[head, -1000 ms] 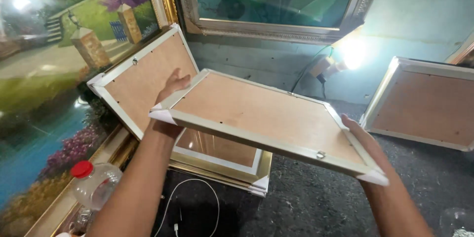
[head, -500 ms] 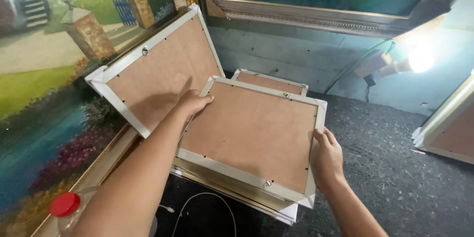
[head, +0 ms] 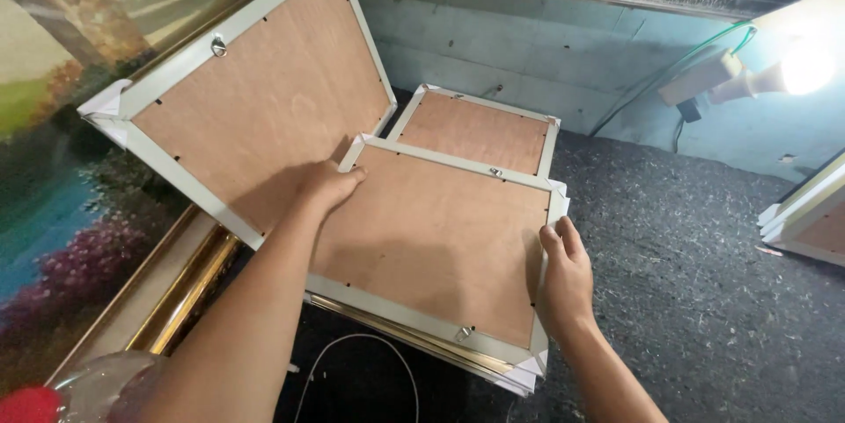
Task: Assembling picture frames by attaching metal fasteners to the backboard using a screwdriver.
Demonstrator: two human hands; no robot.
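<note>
- Dark grey carpet floor point(head: 704, 300) with small bits of dust covers the ground, and a pale blue-green wall point(head: 563, 44) stands behind it, with a lit lamp point(head: 805, 66) at the right.
- On the floor in front of me lies a stack of picture frames, backs up; the top frame point(head: 440, 238) shows a brown plywood back and a white border.
- My left hand point(head: 327, 187) rests on the far left corner of the top frame, fingers bent over its edge, pressing on it and not closed around it.
- My right hand point(head: 563, 278) is at the right edge of the same frame, fingers loosely curled on the white border, the thumb on the side.
- Behind it a smaller frame point(head: 480, 128) lies flat, also back up.
- At the left a bigger frame point(head: 255, 88) leans tilted against a large landscape painting point(head: 53, 124) in a gold frame.
- A white cable point(head: 352, 370) lies below the stack.
- At the right edge another white frame point(head: 805, 225) is partly visible.
</note>
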